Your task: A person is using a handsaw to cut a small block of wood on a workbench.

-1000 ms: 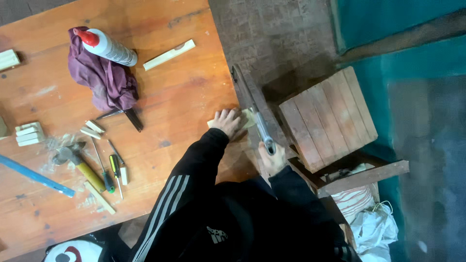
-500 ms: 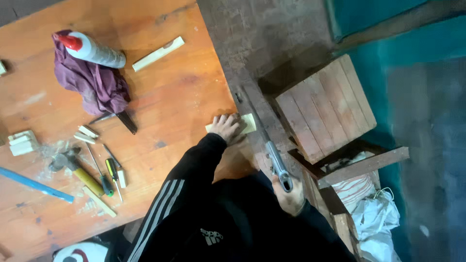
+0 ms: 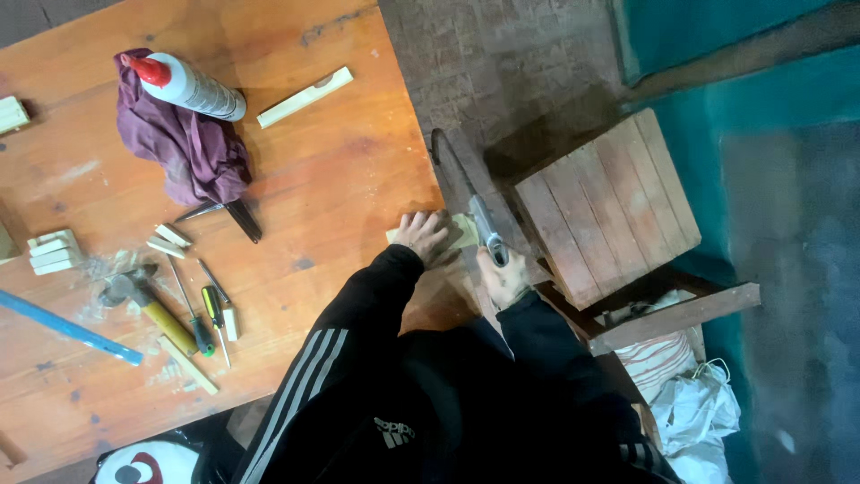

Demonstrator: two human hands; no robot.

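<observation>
My left hand (image 3: 421,235) presses flat on a pale wooden strip (image 3: 464,233) lying at the right edge of the wooden table (image 3: 358,170). My right hand (image 3: 502,278) grips the handle of a hacksaw (image 3: 466,202). Its blade runs away from me along the table edge, across the end of the strip that sticks out beside my left hand. Both arms are in black sleeves.
On the table lie a purple cloth (image 3: 193,148) with a white red-capped bottle (image 3: 188,85), a long wooden strip (image 3: 305,97), small wood blocks (image 3: 54,253), a hammer (image 3: 148,309), screwdrivers (image 3: 210,314) and a blue rod (image 3: 67,327). A wooden stool (image 3: 605,206) stands right of the saw.
My right hand has pushed the hacksaw forward again after pulling it back half a second ago. My left hand has stayed on the strip.
</observation>
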